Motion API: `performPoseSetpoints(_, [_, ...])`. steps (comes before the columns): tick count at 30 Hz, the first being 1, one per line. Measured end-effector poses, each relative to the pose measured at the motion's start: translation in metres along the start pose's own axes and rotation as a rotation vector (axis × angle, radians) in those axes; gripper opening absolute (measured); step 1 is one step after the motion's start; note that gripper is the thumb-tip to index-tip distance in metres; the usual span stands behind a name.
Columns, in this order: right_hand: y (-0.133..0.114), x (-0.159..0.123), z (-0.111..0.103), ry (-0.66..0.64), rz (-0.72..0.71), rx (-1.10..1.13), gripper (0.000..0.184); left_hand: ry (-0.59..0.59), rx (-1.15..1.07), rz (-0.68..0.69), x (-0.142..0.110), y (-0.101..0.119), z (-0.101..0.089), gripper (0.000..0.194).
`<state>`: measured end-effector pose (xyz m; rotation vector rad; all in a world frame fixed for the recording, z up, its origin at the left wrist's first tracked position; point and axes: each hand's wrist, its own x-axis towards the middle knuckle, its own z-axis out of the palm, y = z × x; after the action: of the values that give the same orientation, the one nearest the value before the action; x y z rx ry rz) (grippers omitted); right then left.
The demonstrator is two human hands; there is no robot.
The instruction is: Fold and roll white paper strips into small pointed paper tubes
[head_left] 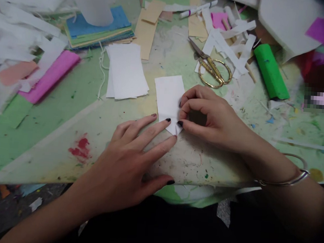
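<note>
A small white paper rectangle point(169, 98) lies on the table before me, its near end folded to a point. My left hand point(133, 153) is spread flat, its fingertips resting on the paper's lower left edge and near tip. On the other side, my right hand point(206, 115) pinches the paper's lower right edge between thumb and fingers. Just beyond, to the left, is a stack of similar white paper pieces point(128, 71). Gold-handled scissors point(211, 65) lie past my right hand, blades pointing away to the left.
White paper strips point(231, 41) lie beside the scissors, near a green crepe paper roll point(271, 71). Leftward are a pink paper roll point(51, 76), more scraps and a coloured paper stack point(99, 28) bearing a white cylinder point(94, 2). The table's front edge runs close to me.
</note>
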<state>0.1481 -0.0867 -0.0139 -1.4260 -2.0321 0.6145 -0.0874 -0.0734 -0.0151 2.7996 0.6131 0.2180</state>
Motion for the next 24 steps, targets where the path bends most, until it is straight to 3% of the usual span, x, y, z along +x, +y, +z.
performPoseSetpoints(7, [-0.0001,0.0002,0.0004,-0.006,0.018,0.002,0.004,-0.004,-0.004,-0.011,0.0001,0.0013,-0.0004,0.058])
performPoseSetpoints(15, [-0.0017,0.0013,-0.0004,-0.010,0.028,0.003,0.006,0.016,0.010,-0.020,0.0013,0.0028,0.0029,0.076])
performPoseSetpoints(24, [-0.0037,0.0011,-0.0005,-0.012,0.041,-0.012,0.005,0.029,0.053,-0.025,0.0034,0.0056,0.0050,0.069])
